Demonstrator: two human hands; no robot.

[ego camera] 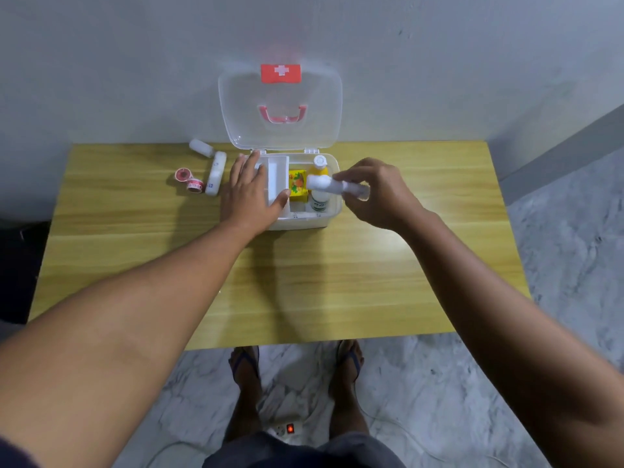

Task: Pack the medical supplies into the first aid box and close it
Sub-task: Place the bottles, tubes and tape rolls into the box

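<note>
right hand (378,194) pinches soft white gauze roll (337,186) over plastic box (332,211).

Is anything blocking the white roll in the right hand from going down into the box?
Partly: the white roll in the right hand hovers directly over the bottle and yellow carton already inside the box.

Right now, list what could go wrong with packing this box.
1. The right hand holds a white bandage roll over the right compartment, where a yellow-capped bottle and a yellow carton already sit; it may not fit flat.
2. The left hand rests on the first aid box; pressing could shift it.
3. Two tape rolls and two white rolls lie unpacked on the table; overfilling might stop the open lid closing.
</note>
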